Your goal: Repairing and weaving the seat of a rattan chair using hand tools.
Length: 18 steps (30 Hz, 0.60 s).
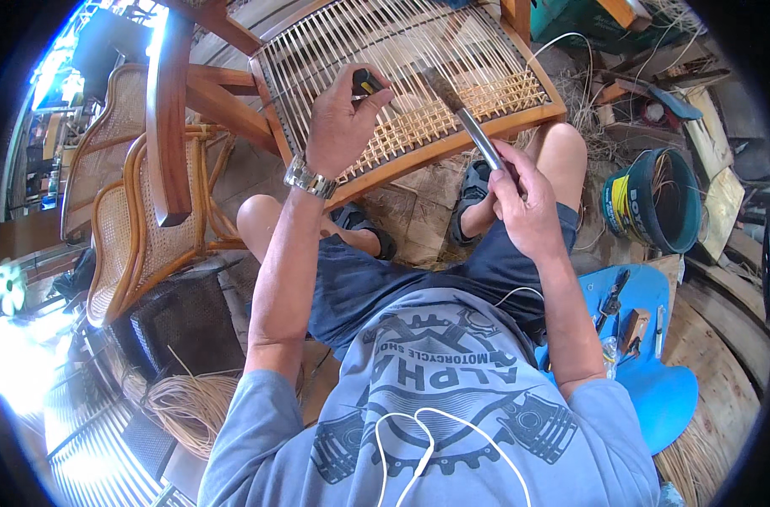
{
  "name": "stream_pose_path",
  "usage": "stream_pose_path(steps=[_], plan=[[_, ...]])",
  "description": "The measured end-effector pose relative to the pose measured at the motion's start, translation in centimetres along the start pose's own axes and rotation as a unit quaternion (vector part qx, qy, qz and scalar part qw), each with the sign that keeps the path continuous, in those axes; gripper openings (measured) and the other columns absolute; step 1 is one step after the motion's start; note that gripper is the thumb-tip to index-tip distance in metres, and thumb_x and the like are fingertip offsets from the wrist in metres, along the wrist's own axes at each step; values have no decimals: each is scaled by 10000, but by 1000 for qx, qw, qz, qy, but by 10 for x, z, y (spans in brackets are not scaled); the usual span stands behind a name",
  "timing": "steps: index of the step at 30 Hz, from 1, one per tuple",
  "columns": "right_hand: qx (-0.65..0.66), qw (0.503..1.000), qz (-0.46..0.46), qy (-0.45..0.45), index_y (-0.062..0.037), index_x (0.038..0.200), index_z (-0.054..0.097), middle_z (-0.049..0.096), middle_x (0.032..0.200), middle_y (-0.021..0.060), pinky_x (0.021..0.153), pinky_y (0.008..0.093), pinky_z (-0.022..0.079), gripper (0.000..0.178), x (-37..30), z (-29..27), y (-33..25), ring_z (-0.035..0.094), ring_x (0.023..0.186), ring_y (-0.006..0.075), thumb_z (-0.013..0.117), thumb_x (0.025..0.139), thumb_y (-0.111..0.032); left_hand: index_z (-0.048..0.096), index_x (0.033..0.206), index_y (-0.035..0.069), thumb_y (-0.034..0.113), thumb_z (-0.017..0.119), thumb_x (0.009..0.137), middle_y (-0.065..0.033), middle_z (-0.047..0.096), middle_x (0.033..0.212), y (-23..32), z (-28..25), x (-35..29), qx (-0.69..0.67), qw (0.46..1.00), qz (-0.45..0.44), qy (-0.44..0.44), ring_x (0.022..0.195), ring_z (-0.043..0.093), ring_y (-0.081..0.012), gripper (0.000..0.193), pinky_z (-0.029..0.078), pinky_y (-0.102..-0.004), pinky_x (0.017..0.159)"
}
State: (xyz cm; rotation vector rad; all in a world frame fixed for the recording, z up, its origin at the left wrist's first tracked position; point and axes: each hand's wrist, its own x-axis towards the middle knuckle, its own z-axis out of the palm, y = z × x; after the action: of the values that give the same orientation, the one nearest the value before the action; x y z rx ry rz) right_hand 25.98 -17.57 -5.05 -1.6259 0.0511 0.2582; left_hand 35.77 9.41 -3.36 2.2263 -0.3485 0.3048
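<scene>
In front of me a wooden chair frame (452, 142) is tilted between my knees. Pale cane strands (359, 34) stretch across its seat, woven into an open lattice along the near edge. My left hand (342, 118), with a metal watch at the wrist, is closed around a screwdriver-like tool with a black and yellow handle (366, 82), over the woven part. Most of that tool's tip is hidden or too small to make out. My right hand (524, 194) grips the shiny metal shaft of a hammer (478, 135); its rusty brown head lies above the strands.
Chair parts with cane panels (136, 228) stand at the left, above a bundle of loose cane (186, 401). To the right are a dark green bucket (676, 203) and a blue plastic seat (655, 389) bearing small tools. Wood scraps (723, 203) and cane offcuts litter the right side.
</scene>
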Motion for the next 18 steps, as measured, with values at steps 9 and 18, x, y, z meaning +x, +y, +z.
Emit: stream_pose_path(steps=[9, 18], plan=[[16, 1000, -3, -9, 16, 1364, 587, 634, 986, 37, 773, 259, 486, 359, 3, -22, -3, 574, 846, 103, 577, 1022, -92, 637, 1115, 64, 179, 732, 967, -47, 743, 927, 6, -2, 2, -37, 999, -10, -32, 791, 674, -118, 210, 528, -295, 711], [-7, 999, 4, -54, 10, 1363, 599, 623, 967, 27, 780, 249, 487, 366, -6, -19, 2, 577, 851, 92, 582, 1009, -81, 635, 1142, 43, 167, 721, 980, -42, 754, 989, 19, -6, 0, -40, 997, 6, -61, 859, 675, -90, 221, 539, -284, 764]])
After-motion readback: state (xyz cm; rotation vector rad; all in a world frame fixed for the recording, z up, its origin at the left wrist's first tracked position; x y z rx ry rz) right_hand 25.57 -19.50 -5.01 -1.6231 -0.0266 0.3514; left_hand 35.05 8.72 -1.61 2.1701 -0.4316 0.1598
